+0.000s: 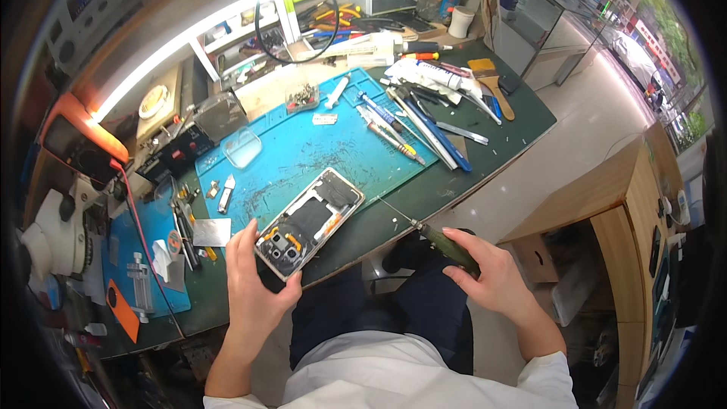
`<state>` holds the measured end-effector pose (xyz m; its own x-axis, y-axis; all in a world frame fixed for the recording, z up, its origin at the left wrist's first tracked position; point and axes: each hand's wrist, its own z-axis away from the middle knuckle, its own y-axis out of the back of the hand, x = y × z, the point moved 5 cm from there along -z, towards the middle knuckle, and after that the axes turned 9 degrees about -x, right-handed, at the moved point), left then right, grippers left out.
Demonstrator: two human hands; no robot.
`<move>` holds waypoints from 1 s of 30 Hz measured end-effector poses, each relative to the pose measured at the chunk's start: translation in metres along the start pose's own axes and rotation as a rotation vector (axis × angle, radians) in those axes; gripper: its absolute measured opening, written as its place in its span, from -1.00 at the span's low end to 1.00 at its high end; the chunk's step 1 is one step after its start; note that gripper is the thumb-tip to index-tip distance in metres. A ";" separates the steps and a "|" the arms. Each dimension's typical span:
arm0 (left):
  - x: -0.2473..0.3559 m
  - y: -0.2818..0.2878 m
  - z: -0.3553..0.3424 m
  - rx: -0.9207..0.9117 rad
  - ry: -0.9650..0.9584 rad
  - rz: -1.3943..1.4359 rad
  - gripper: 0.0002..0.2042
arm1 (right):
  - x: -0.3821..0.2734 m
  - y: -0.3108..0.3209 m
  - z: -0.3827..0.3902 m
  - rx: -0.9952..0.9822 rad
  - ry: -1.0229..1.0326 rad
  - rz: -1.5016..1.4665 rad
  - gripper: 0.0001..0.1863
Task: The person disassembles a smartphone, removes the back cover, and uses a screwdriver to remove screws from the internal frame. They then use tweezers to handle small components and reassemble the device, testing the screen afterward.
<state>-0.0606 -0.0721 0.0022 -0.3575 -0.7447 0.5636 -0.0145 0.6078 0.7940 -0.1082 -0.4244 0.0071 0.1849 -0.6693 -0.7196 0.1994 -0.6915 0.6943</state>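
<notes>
An opened phone point(318, 216), its camera block and inner parts exposed, rests at the front edge of the blue mat point(288, 140). My left hand point(254, 288) grips its lower-left end, fingers along the side and thumb at the bottom corner. My right hand point(485, 276) is closed around the dark green handle of a thin-bladed tool point(441, 244), held at the bench edge with the blade pointing up-left, a little right of the phone.
Pens, tweezers and a brush point(496, 98) lie at the right of the dark green bench point(485, 174). At left stand an orange-cased device point(79, 136), a microscope point(53, 238) and a second mat point(148, 220) with tools. A wooden cabinet point(621, 242) is at right.
</notes>
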 end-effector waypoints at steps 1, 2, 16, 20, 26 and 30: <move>0.000 -0.001 0.009 0.025 0.010 0.042 -0.01 | -0.006 0.001 -0.001 -0.005 -0.014 0.057 -0.33; -0.004 -0.004 0.018 0.037 0.011 0.031 0.02 | -0.009 0.000 -0.003 -0.011 -0.026 0.114 -0.32; -0.052 0.028 0.006 -0.108 0.005 0.136 0.13 | -0.016 -0.003 -0.021 -0.034 0.170 0.373 -0.33; -0.052 0.025 0.008 -0.076 -0.036 0.101 0.14 | -0.019 -0.008 -0.017 -0.020 0.205 0.413 -0.30; -0.056 0.024 0.008 -0.077 -0.053 0.119 0.15 | -0.021 -0.012 -0.019 -0.034 0.210 0.411 -0.30; -0.055 0.024 0.008 -0.077 -0.057 0.118 0.15 | -0.021 -0.014 -0.019 -0.047 0.192 0.403 -0.30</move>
<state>-0.0487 -0.0147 -0.0117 -0.4050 -0.6515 0.6415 0.1013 0.6654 0.7396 -0.0965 -0.3958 0.0125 0.4314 -0.8169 -0.3828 0.1179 -0.3697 0.9217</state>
